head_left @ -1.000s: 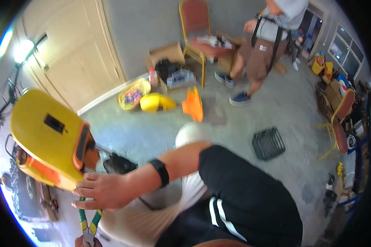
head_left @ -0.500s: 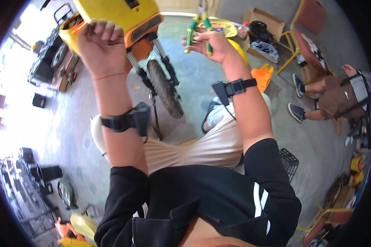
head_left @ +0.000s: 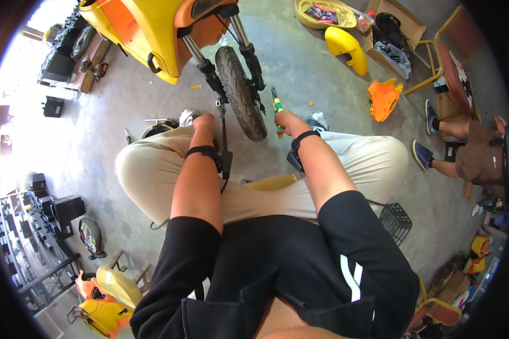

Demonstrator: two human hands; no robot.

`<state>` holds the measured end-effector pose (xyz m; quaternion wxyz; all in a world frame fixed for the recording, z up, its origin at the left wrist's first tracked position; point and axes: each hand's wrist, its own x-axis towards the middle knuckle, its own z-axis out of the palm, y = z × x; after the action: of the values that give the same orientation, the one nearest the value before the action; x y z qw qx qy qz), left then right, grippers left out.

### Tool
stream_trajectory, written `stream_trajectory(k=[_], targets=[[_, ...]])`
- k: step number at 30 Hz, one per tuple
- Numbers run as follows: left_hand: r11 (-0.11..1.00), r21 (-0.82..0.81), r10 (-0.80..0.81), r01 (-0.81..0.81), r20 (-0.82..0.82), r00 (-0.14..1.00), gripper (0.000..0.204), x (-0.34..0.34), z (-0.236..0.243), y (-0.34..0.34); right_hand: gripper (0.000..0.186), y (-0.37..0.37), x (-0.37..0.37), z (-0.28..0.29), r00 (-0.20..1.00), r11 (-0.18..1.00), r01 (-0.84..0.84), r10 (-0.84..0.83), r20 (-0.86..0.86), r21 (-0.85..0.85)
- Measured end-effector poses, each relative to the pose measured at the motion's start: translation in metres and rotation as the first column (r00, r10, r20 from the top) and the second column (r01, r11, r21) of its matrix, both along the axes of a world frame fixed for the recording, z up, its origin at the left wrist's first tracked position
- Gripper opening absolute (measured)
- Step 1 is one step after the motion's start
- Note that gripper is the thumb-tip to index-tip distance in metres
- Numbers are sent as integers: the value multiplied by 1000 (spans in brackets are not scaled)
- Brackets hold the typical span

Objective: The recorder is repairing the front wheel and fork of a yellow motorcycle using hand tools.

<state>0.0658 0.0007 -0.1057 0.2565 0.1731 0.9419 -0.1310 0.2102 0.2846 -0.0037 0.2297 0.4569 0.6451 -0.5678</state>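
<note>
My right hand is closed round the green-and-yellow handles of a pair of pliers, whose jaws point up and away from me. The pliers are just right of the black front tyre of a yellow-and-orange scooter. My left hand is lowered left of the wheel, close to a thin dark rod that hangs by the fork leg. Its fingers are turned away and hidden, so whether it grips anything does not show.
Right of the wheel lie a yellow fender, an orange panel and a yellow tray of small packets. An open cardboard box and a chair stand beyond. Another person is at the right. A black basket stands behind my right knee.
Both hands have come down from raised positions to beside the wheel, the pliers still in my right. My knees have spread, and the view has shifted so the scooter shows further right.
</note>
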Motion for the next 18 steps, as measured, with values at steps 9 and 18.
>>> stream_trajectory(k=[9,18], targets=[[554,256,464,-792,695,549,23,61,-20,8,37,9,-10,-21,978,982,-188,189,-93,13],[487,235,518,-841,698,494,19,63,9,12,35,3,-14,-13,929,892,-326,364,-70,315]])
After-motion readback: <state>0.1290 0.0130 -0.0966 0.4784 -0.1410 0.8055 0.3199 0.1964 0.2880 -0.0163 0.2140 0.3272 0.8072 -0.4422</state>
